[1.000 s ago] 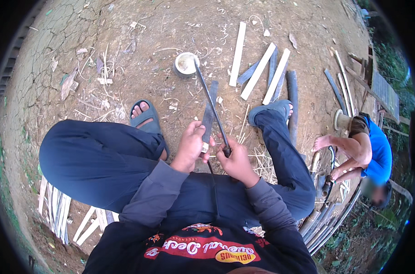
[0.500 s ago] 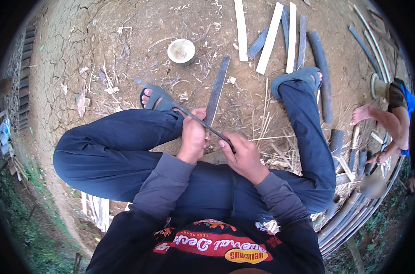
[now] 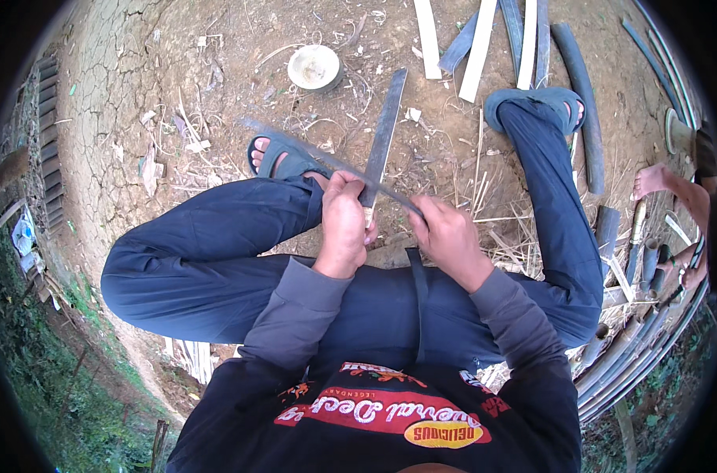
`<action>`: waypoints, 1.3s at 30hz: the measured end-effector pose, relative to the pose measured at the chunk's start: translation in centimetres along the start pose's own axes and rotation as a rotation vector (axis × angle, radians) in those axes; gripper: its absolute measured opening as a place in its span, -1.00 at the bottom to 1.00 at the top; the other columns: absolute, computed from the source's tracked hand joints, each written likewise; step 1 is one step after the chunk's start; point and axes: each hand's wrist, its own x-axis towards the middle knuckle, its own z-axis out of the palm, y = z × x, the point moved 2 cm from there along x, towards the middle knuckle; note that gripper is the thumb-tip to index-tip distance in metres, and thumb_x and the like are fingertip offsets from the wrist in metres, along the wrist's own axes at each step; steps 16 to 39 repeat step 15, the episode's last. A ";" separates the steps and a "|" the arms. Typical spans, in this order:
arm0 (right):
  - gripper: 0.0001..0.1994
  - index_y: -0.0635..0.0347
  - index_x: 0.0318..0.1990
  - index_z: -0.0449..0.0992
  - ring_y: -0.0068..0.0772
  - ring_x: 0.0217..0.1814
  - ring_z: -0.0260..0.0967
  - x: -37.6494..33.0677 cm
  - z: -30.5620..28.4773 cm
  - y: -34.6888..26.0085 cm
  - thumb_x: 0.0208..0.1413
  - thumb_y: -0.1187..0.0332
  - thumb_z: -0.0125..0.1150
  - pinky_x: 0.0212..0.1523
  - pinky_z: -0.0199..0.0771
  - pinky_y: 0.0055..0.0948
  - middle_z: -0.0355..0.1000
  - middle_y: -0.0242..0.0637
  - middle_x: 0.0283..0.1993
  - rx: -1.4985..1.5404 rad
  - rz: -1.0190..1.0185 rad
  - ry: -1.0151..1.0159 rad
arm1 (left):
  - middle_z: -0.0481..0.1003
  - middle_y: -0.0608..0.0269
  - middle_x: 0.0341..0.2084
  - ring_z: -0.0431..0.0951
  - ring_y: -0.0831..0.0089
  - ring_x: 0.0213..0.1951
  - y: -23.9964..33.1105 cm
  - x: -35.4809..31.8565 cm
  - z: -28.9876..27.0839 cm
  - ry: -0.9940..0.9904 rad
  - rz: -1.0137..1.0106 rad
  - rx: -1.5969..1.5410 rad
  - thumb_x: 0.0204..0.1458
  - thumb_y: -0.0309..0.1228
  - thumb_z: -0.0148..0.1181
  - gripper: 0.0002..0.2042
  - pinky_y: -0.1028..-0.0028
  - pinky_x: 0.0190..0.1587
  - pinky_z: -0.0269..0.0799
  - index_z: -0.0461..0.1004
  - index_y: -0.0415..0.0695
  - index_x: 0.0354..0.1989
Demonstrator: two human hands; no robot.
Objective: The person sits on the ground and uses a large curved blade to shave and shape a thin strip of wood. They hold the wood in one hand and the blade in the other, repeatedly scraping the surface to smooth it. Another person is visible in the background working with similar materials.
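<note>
My left hand (image 3: 344,225) is closed around the lower end of a flat bamboo strip (image 3: 387,118), dark on its outer face with a pale edge. The strip points away from me over the ground. My right hand (image 3: 451,240) grips the near end of a long, narrow dark knife (image 3: 295,150). The knife lies slantwise across the strip just by my left fingers, and its far end reaches over my left sandal (image 3: 287,162). My right fingers hide its handle. A narrow dark band (image 3: 420,307) hangs over my lap; I cannot tell what it is.
A pale bowl (image 3: 314,68) stands on the bare earth ahead. Cut bamboo strips (image 3: 478,55) and a dark bamboo length (image 3: 583,118) lie beyond my right foot. Shavings (image 3: 516,236) and bamboo poles (image 3: 642,347) are at the right, near another person's foot (image 3: 650,180).
Both hands and the knife have shifted; the knife now lies flatter across the strip, its far end farther left. The dark band on my lap has come into sight. The whole view has shifted slightly.
</note>
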 end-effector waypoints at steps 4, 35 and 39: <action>-0.86 0.16 -0.22 0.46 -0.01 -0.50 0.47 0.2 -0.1 0.5 0.19 0.31 0.19 -0.50 0.46 -0.15 0.47 -0.11 -0.45 -0.039 0.009 -0.039 | 0.30 0.33 -0.59 0.12 0.58 -0.84 -0.5 0.1 0.1 0.037 0.050 0.074 0.29 -0.37 -0.14 -0.91 0.55 -0.85 -0.04 0.27 -0.06 -0.16; -0.81 0.11 -0.18 0.45 -0.14 -0.44 0.55 0.2 1.0 4.4 0.13 0.27 0.26 -0.48 0.54 -0.20 0.53 -0.19 -0.35 -0.188 0.037 -0.044 | 0.28 0.37 -0.66 0.17 0.59 -0.85 -1.4 0.5 0.2 0.086 0.021 0.136 0.29 -0.33 -0.09 -0.91 0.55 -0.88 -0.04 0.29 -0.05 -0.19; -0.81 0.11 -0.18 0.45 -0.14 -0.44 0.55 0.2 1.0 4.4 0.13 0.27 0.26 -0.48 0.54 -0.20 0.53 -0.19 -0.35 -0.188 0.037 -0.044 | 0.28 0.37 -0.66 0.17 0.59 -0.85 -1.4 0.5 0.2 0.086 0.021 0.136 0.29 -0.33 -0.09 -0.91 0.55 -0.88 -0.04 0.29 -0.05 -0.19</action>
